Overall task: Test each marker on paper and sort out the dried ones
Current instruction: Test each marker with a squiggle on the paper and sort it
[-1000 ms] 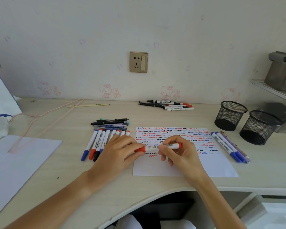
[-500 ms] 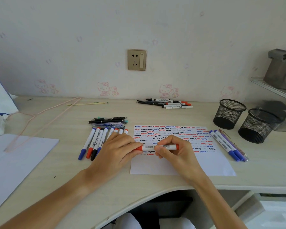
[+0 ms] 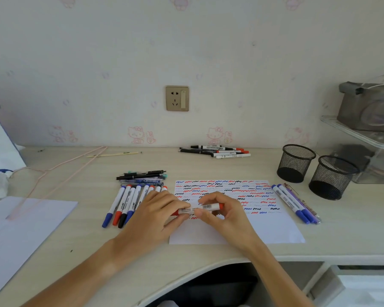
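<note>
Both hands meet over the lower-left part of the test paper [image 3: 275, 229], which lies near the desk's [image 3: 208, 165] front edge, a bit right of centre. Left hand [image 3: 155, 216] pinches the left end of a red-capped white marker [image 3: 197, 209] w/ curled fingers and thumb; right hand [image 3: 224, 213] grips the same marker's right half, fingers wrapped over the barrel, red end poking out past them. Marker lies roughly level, just above the sheet; can't tell if the cap is on or coming off, since the left hand's fingers hide that end.

Paper's top two-thirds is covered w/ rows of short red, blue and black squiggles; bottom strip is blank.

Just left of the paper: a row of markers [image 3: 124, 204] w/ blue, red and black caps, fanned toward the front edge, partly under the left hand. Behind that row, a small stack of dark pens [image 3: 142, 176] lying crosswise.

Just right of the paper: a few blue-capped markers [image 3: 290, 202] side by side, angled toward the front-right.

Near the back edge, centre-right: another small group of markers [image 3: 217, 150] lying crosswise, black and red ends.

Right side of desk: two black mesh pen cups [image 3: 295, 165], standing upright, side by side. Front-left corner: a white sheet [image 3: 20, 229]
</note>
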